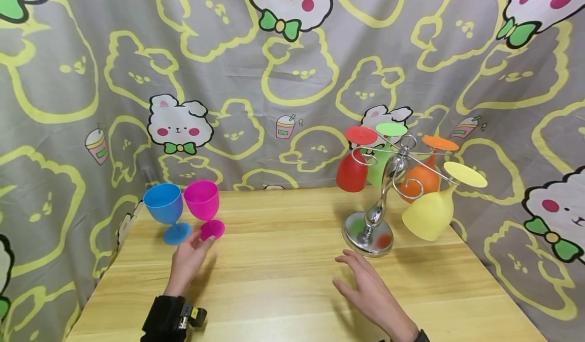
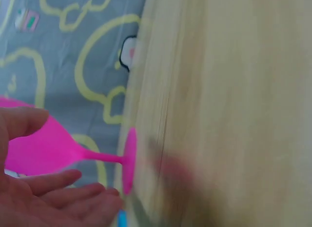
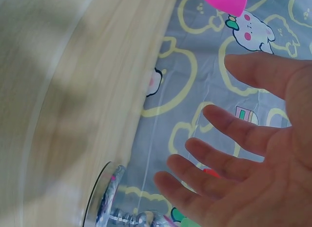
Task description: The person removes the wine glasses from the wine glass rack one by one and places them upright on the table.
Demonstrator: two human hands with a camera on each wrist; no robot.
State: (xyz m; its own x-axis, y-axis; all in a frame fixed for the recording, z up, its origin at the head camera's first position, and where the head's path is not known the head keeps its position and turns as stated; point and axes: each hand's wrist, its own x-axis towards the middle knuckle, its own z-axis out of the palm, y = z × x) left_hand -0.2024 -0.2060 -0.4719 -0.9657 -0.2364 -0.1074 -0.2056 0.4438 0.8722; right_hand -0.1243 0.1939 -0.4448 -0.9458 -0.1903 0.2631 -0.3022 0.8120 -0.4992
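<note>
At the left of the table stand a blue plastic goblet [image 1: 163, 204] and a pink goblet [image 1: 202, 200], both upright and side by side. My left hand [image 1: 188, 258] is right at the pink goblet's foot. The left wrist view shows that hand's thumb and fingers [image 2: 80, 200] apart, with the pink goblet [image 2: 44, 149] seen between them. My right hand [image 1: 367, 288] hovers over the table in front of a chrome goblet rack [image 1: 369, 232]. In the right wrist view its fingers [image 3: 229, 163] are spread and hold nothing.
Upside down on the rack's wire arms hang a red goblet [image 1: 352, 172], a green goblet [image 1: 378, 169], an orange goblet [image 1: 419, 179] and a yellow goblet [image 1: 429, 215]. A grey patterned curtain [image 1: 247, 88] hangs behind the wooden table [image 1: 274, 260] and along its sides.
</note>
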